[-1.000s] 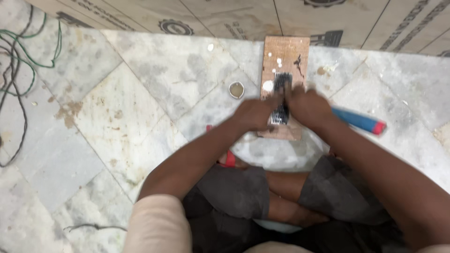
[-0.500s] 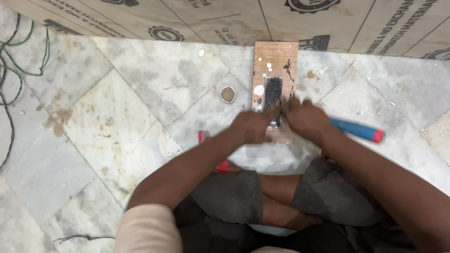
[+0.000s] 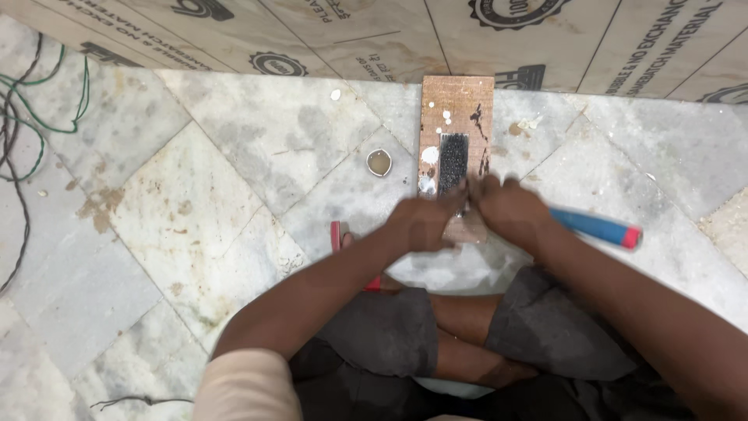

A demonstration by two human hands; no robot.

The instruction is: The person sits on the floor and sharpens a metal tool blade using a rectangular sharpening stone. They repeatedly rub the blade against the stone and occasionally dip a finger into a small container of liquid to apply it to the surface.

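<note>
Around the reddish-brown wooden board (image 3: 457, 105), speckled with white paint spots, a black dotted strip (image 3: 453, 162) lies on it; right of it, a blue tool handle (image 3: 596, 227) tipped red; far left, green and dark wires (image 3: 31, 117); beneath, grey-white veined marble floor (image 3: 234, 171).

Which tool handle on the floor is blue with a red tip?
The blue handle by the right hand. The red handle by the left arm has no blue.

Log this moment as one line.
left hand: on wooden board | right hand: beside it, at black strip | blue-handled tool: on marble floor
</note>
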